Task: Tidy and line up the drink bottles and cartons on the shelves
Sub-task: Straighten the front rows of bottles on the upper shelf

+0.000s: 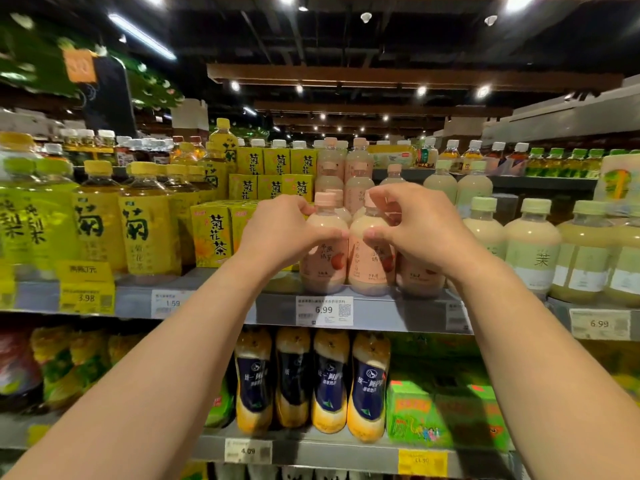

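Two pink milk-tea bottles stand side by side at the front of the middle shelf (381, 311). My left hand (284, 233) grips the left pink bottle (323, 268) at its shoulder, thumb on the front and fingers up by the cap. My right hand (412, 226) grips the right pink bottle (369, 268) the same way, fingers curled over its neck. A third pink bottle (419, 278) stands partly hidden behind my right wrist. More pink bottles (358, 188) are lined up behind them.
Yellow chrysanthemum-tea cartons (211, 233) and yellow-labelled bottles (145, 230) stand to the left. Pale green bottles (531, 244) fill the right. The lower shelf holds blue-labelled bottles (367, 386) and green cartons (412, 414). Price tags (323, 310) line the shelf edge.
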`<control>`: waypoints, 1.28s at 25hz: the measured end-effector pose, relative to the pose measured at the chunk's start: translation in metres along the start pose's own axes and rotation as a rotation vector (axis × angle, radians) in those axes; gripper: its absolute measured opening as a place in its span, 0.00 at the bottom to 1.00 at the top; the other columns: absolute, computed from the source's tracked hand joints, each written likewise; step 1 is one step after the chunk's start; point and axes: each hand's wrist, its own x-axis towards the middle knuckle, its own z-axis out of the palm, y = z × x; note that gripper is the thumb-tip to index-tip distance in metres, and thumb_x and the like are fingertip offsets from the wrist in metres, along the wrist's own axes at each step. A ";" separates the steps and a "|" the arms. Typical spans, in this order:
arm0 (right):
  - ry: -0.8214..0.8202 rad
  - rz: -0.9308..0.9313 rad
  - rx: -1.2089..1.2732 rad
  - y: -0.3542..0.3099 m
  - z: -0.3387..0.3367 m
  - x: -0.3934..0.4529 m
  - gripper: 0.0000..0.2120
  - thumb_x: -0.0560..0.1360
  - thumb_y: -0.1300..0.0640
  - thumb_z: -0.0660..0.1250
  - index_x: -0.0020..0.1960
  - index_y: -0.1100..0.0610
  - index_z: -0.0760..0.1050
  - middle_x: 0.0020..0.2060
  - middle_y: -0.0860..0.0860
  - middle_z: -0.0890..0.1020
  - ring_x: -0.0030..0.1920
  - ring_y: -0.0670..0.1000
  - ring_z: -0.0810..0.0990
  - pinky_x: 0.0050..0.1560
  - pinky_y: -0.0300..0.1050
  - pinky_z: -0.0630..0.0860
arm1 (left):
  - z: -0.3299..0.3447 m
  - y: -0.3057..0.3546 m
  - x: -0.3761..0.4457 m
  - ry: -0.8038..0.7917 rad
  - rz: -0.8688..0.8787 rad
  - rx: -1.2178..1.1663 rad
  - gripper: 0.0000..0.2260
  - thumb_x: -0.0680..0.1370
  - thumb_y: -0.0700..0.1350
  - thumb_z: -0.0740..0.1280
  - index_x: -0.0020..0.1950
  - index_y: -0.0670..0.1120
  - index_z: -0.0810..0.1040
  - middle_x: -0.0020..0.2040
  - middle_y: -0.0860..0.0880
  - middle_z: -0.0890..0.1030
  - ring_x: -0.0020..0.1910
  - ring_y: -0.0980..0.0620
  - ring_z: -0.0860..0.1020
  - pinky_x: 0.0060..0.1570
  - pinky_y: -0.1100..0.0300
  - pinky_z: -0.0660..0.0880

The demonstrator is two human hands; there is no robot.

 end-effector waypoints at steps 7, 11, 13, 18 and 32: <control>-0.091 -0.067 -0.160 0.000 -0.012 0.009 0.27 0.68 0.45 0.76 0.63 0.53 0.75 0.56 0.49 0.81 0.54 0.50 0.78 0.53 0.45 0.74 | -0.005 -0.021 -0.013 -0.044 0.121 -0.109 0.20 0.79 0.59 0.63 0.67 0.53 0.77 0.67 0.55 0.77 0.68 0.54 0.73 0.62 0.59 0.69; -0.089 -0.066 -0.228 -0.003 -0.010 0.009 0.26 0.71 0.43 0.73 0.66 0.52 0.74 0.61 0.50 0.80 0.59 0.52 0.77 0.56 0.45 0.73 | -0.011 -0.041 -0.024 -0.066 0.155 -0.051 0.22 0.78 0.58 0.65 0.71 0.54 0.73 0.70 0.54 0.74 0.71 0.54 0.69 0.68 0.56 0.65; -0.008 -0.080 -0.251 -0.009 0.003 0.007 0.26 0.73 0.44 0.70 0.68 0.53 0.73 0.68 0.51 0.75 0.66 0.54 0.72 0.64 0.49 0.69 | -0.018 -0.051 -0.033 -0.028 0.171 -0.038 0.22 0.78 0.58 0.65 0.70 0.53 0.75 0.69 0.54 0.76 0.69 0.55 0.71 0.66 0.57 0.67; 0.226 -0.226 0.034 -0.056 0.038 -0.011 0.18 0.74 0.49 0.71 0.62 0.55 0.79 0.62 0.50 0.79 0.62 0.48 0.76 0.64 0.44 0.71 | -0.047 -0.080 -0.055 -0.009 0.199 0.021 0.16 0.77 0.61 0.65 0.60 0.56 0.82 0.59 0.58 0.82 0.48 0.60 0.77 0.52 0.59 0.75; -0.120 0.123 0.449 -0.229 0.189 0.041 0.43 0.71 0.39 0.72 0.78 0.45 0.52 0.57 0.42 0.75 0.57 0.46 0.74 0.55 0.40 0.68 | -0.179 -0.264 -0.029 0.368 0.154 0.069 0.15 0.75 0.54 0.71 0.61 0.53 0.81 0.61 0.55 0.78 0.33 0.56 0.73 0.45 0.55 0.77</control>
